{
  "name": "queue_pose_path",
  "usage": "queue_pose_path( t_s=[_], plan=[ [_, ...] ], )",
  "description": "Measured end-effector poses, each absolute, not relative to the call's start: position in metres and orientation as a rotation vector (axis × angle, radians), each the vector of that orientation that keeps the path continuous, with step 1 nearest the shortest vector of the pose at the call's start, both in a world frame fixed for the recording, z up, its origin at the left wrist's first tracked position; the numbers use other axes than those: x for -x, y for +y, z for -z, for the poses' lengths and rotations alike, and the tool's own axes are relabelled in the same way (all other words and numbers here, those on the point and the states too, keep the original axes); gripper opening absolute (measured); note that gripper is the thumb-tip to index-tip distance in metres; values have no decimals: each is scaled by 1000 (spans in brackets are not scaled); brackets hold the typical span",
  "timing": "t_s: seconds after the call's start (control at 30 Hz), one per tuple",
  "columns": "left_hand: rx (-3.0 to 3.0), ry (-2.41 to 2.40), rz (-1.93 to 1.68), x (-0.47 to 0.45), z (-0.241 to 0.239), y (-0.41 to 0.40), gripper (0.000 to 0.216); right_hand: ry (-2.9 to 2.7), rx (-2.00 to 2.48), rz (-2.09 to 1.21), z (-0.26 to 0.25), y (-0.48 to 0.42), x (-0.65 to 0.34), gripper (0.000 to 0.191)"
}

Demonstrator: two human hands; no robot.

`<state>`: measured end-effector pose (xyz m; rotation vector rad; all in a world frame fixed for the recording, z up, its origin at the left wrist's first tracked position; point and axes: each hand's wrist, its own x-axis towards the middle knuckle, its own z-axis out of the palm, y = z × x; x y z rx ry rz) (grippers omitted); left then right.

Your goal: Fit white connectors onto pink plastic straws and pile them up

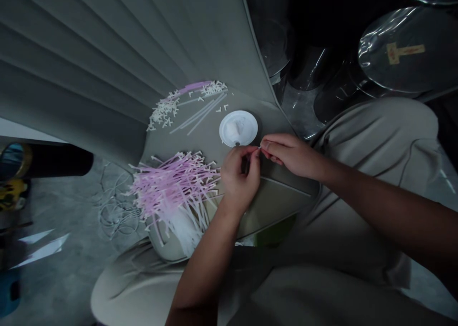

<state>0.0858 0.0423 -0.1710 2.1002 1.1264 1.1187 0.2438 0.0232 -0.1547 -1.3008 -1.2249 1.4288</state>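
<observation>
My left hand (240, 176) and my right hand (291, 155) meet above the seat, thumbs and fingers pinched closed. Between their fingertips shows a tiny white piece (260, 147), mostly covered, so its exact shape is unclear. Just beyond the hands stands a small white dish (251, 121) with a white lump (234, 129) in it. A large heap of lilac and white strips (171, 180) with small white end pieces lies left of my left hand. One thin strip (286, 186) extends below my right hand; whether it is held cannot be made out.
Everything rests on a grey padded seat (207, 145) with a tall ribbed backrest (143, 40). Farther back are small white connectors (164, 112) and several loose pale strips (202, 114). Coiled cord (118, 216) lies on the floor at left. Clear-topped round containers (411, 49) stand at right.
</observation>
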Motion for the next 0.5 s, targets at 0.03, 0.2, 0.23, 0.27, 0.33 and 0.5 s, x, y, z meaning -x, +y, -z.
queue_pose_path(
  t_s=[0.03,0.2,0.23,0.27,0.33,0.5],
  plan=[
    [-2127,1111,-1111,-85,171,43,5,-1253,1307,-1419,154,23,-245,29],
    [-2279,1061,-1072,-83,171,44,7,-1341,1390,-1399,148,22,-246,30],
    [-2302,1055,-1070,-82,171,44,7,-1359,1403,-1395,147,22,-247,30],
    [-2325,1042,-1068,-82,172,44,8,-1375,1410,-1391,146,22,-247,30],
    [-2361,1010,-1063,-82,173,44,8,-1404,1410,-1383,147,22,-248,30],
    [-2423,976,-1018,-82,173,43,10,-1477,1417,-1358,151,21,-250,30]
  ],
)
